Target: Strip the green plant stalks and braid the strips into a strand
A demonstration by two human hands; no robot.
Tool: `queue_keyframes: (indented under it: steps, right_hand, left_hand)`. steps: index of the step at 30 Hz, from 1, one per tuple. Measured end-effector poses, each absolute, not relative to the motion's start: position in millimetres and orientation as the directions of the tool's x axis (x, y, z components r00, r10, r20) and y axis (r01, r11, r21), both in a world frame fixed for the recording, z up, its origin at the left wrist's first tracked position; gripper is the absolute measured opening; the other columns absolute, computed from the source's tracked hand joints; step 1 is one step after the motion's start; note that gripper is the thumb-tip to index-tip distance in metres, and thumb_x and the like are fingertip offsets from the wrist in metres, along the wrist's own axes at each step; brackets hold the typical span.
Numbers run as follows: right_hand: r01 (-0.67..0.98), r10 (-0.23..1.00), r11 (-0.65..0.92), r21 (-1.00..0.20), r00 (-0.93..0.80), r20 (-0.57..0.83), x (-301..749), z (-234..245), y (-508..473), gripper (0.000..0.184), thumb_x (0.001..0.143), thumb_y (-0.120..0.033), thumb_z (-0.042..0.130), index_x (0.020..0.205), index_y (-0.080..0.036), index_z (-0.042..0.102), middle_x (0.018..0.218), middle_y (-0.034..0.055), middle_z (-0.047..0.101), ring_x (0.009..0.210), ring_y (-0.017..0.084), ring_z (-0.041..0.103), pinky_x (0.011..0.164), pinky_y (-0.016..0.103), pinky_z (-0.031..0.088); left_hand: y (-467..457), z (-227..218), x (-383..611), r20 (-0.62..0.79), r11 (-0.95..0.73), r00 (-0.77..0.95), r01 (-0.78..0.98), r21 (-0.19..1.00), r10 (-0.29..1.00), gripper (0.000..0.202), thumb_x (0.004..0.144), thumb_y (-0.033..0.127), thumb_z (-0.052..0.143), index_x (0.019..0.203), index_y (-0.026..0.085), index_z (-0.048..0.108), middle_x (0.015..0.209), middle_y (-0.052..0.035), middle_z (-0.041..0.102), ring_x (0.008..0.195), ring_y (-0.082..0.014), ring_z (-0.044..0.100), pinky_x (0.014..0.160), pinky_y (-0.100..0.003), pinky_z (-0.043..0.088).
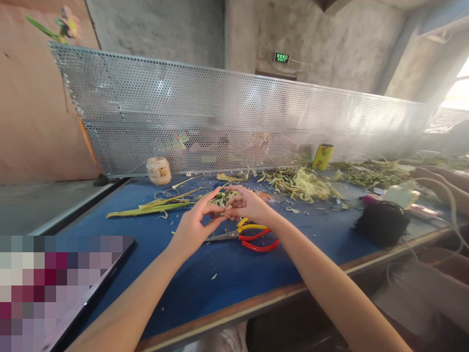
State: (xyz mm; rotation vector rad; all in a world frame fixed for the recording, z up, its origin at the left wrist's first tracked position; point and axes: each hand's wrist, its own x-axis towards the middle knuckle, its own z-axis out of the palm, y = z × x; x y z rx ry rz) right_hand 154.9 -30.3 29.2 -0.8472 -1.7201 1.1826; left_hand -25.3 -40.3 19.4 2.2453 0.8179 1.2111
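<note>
My left hand [194,220] and my right hand [252,206] meet above the blue table, fingertips pinched close together. What they pinch is too small and too hidden to name. Behind the fingers lie green plant scraps [223,198], partly covered by my hands. Just below my right hand rest scissors with red handles [261,247], blades pointing left. A yellow-handled tool [252,227] lies against them, its working end hidden. Long pale-green leaf strips [146,211] are spread to the left of my left hand.
A jar [159,171] stands by the perforated metal screen [183,102]. Farther right are heaped dry husks [304,183], a yellow-green can [323,157] and a black bundle [381,224]. A flat dark-edged object [106,274], mostly blurred out, occupies the near left. Another person's arm [445,183] reaches in at right.
</note>
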Motion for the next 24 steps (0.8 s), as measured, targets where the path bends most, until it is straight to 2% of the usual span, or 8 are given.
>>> queue_keyframes:
  steps: [5,12,19,24]
  right_hand:
    - [0.059,0.875,0.34,-0.938,-0.386,0.293,153.7,29.8,-29.6,0.057,0.065,-0.018,0.066,0.116,-0.016,0.04,0.071,-0.0014,0.059,0.054,0.007,0.053,0.051,0.021,0.043]
    - [0.037,0.85,0.341,-0.939,-0.439,0.291,153.0,32.7,-32.3,0.044,0.067,-0.019,0.065,0.107,-0.017,0.048,0.069,-0.0029,0.058,0.053,0.006,0.053,0.051,0.02,0.043]
    - [0.042,0.85,0.338,-0.94,-0.443,0.286,151.4,31.5,-32.4,0.039,0.07,-0.026,0.063,0.106,-0.017,0.05,0.066,-0.0034,0.057,0.049,0.005,0.048,0.047,0.018,0.039]
    - [0.068,0.831,0.387,-0.919,-0.458,0.316,148.7,29.6,-34.3,0.034,0.076,-0.033,0.056,0.106,-0.018,0.052,0.067,-0.0019,0.058,0.054,0.006,0.052,0.05,0.019,0.04]
  left_hand:
    - [-40.6,19.2,-23.9,0.59,-0.672,0.355,0.181,0.718,0.725,0.062,0.075,0.029,0.058,0.13,0.02,0.03,0.092,-0.0071,0.066,0.078,-0.0176,0.06,0.069,-0.032,0.048]
    - [-43.4,21.1,-22.7,0.561,-0.633,0.349,0.138,0.761,0.75,0.06,0.074,0.029,0.058,0.128,0.021,0.033,0.088,-0.0069,0.066,0.082,-0.0198,0.061,0.07,-0.032,0.048]
    - [-44.2,24.4,-20.4,0.517,-0.547,0.3,0.02,0.837,0.802,0.064,0.069,0.027,0.064,0.124,0.021,0.032,0.08,-0.0033,0.066,0.077,-0.0169,0.061,0.072,-0.031,0.048]
    - [-42.5,27.1,-20.2,0.484,-0.476,0.257,-0.096,0.874,0.836,0.066,0.068,0.024,0.065,0.125,0.021,0.031,0.076,0.0009,0.064,0.071,-0.0132,0.06,0.073,-0.03,0.047]
